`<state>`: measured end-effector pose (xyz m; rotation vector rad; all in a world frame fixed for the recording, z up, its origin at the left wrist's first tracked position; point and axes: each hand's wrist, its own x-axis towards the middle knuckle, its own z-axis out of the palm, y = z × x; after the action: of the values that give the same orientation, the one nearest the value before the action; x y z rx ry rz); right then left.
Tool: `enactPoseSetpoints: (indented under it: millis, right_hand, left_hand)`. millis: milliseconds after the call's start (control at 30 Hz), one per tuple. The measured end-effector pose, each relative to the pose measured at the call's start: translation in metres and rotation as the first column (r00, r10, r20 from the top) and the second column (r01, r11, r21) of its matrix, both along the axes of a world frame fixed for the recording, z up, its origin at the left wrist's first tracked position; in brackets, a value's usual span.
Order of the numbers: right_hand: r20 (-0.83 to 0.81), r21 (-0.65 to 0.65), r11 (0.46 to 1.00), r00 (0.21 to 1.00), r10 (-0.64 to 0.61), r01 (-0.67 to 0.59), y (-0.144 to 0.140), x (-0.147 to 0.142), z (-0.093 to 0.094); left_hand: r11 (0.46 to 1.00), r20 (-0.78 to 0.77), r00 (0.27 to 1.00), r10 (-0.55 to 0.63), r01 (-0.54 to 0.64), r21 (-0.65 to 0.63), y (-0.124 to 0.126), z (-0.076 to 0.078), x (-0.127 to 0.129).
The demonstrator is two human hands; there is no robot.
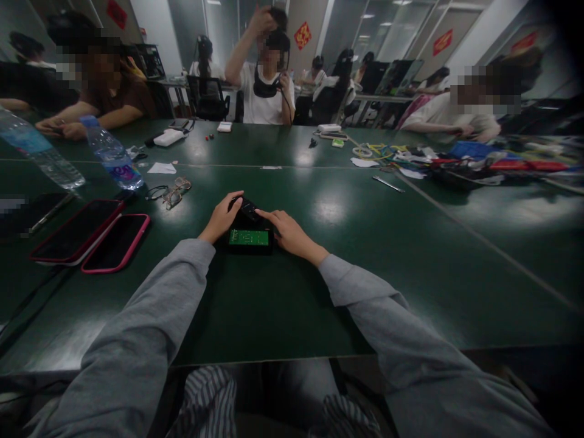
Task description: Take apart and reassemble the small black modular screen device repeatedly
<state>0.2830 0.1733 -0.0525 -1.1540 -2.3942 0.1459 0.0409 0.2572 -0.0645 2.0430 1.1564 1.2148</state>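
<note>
Black device (249, 210), green circuit board (249, 237)

Dim room, ceiling lights glaring in pale patches on the green table (347, 286), wide-angle bending and dark blur beyond its far corners, faces pixelated.

The table (347, 267) had a smooth, dark green top with a soft sheen that caught the ceiling lights. The two phones (93, 234) showed glossy black glass in pink cases. The bottles (112, 155) were clear plastic; the sleeves (150, 316) were matt grey cloth.
</note>
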Motion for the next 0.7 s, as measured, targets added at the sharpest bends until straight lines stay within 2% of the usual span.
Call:
enactPoseSetpoints:
  millis: [100,167,267,333,533,700]
  right_hand:
    - [-0.033,-0.009,1.000,0.999,0.005,-0.005,-0.001,0.000,0.001]
    - [-0.156,-0.005,1.000,0.988,-0.006,0.005,-0.003,-0.002,0.002]
    - [-0.407,0.019,0.999,0.913,-0.028,0.039,-0.010,-0.009,0.006]
    - [-0.462,0.025,0.999,0.887,-0.006,0.020,-0.019,-0.017,0.009]
    - [-0.223,-0.033,0.983,0.960,0.169,-0.181,-0.037,-0.033,0.014]
    - [-0.080,-0.026,0.991,0.988,0.131,-0.133,-0.034,-0.027,0.015]
  left_hand:
    - [1.000,0.059,0.998,-0.017,0.018,-0.010,0.005,-0.004,-0.002]
    - [1.000,0.079,0.997,-0.006,0.006,-0.006,0.009,-0.006,-0.002]
    - [0.999,0.066,0.997,0.035,-0.036,0.015,0.013,-0.008,-0.003]
    - [0.998,0.059,0.997,0.042,-0.044,0.033,0.014,-0.009,-0.003]
    - [0.993,0.123,0.986,0.113,-0.114,-0.001,0.018,-0.012,-0.003]
    - [0.987,0.185,0.970,0.157,-0.147,-0.067,0.018,-0.010,-0.006]
